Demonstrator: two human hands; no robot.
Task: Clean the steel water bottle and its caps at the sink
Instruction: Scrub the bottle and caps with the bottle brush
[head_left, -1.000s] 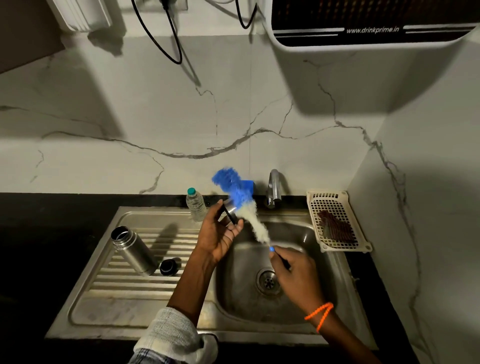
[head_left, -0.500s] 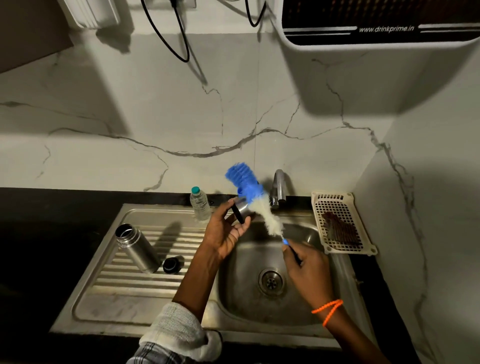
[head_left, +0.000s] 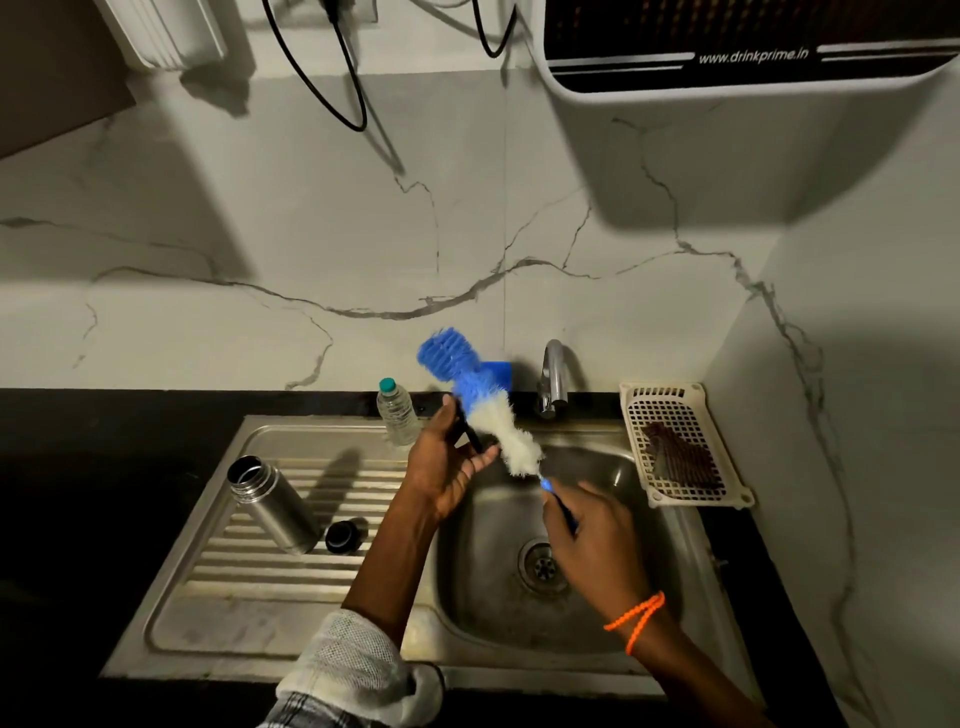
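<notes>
My left hand (head_left: 444, 462) holds a steel cap (head_left: 470, 434) with a black rim over the sink basin (head_left: 613, 483), mostly hidden behind the brush. My right hand (head_left: 587, 540) grips the handle of a bottle brush (head_left: 483, 400) with blue and white bristles; the bristles lie against the cap. The open steel water bottle (head_left: 270, 501) stands on the ribbed drainboard (head_left: 249, 571) to the left. A small black cap (head_left: 343, 535) sits right beside it.
A tap (head_left: 555, 379) rises behind the basin. A small plastic bottle (head_left: 397, 413) with a teal cap stands at the sink's back edge. A cream plastic basket (head_left: 675, 447) holding a dark scrubber sits on the right. Black counter surrounds the sink; a water purifier hangs above.
Both hands keep their holds. The brush has shifted along the cap, and its blue tip now points up and to the left. The bottle and black cap have not moved.
</notes>
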